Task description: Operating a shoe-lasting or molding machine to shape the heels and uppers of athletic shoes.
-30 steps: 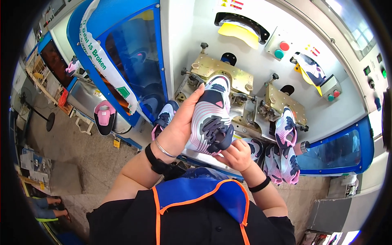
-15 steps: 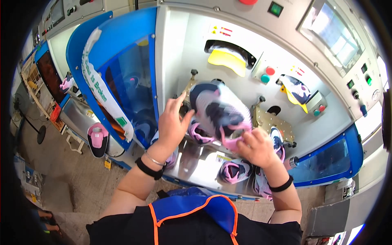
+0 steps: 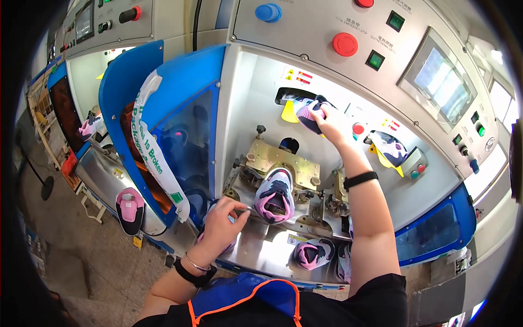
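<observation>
High on the machine's back wall, my right hand [image 3: 331, 124] is closed on a navy, white and pink shoe upper [image 3: 306, 115], set over a yellow pad [image 3: 289, 113] at the left slot. A similar shoe upper [image 3: 277, 191] sits in the metal clamp fixture [image 3: 283, 163], its pink-lined opening toward me. Left of that upper, my left hand [image 3: 220, 220] has loosely bent fingers, thumb and forefinger apart. The fingertips are close to the upper's side and a thin metal part; whether they touch is unclear.
The right slot holds another upper [image 3: 391, 150]. Further uppers [image 3: 314, 254] rest on the steel ledge [image 3: 272, 245]. A blue-framed door [image 3: 185, 131] stands at left, a control panel [image 3: 327, 27] above. Outside the door, a pink-lined black piece [image 3: 129, 210] lies on a neighbouring steel surface.
The upper held between both hands is out of that grip; one now sits in the fixture. My right hand has risen to the left slot's upper; my left has dropped lower.
</observation>
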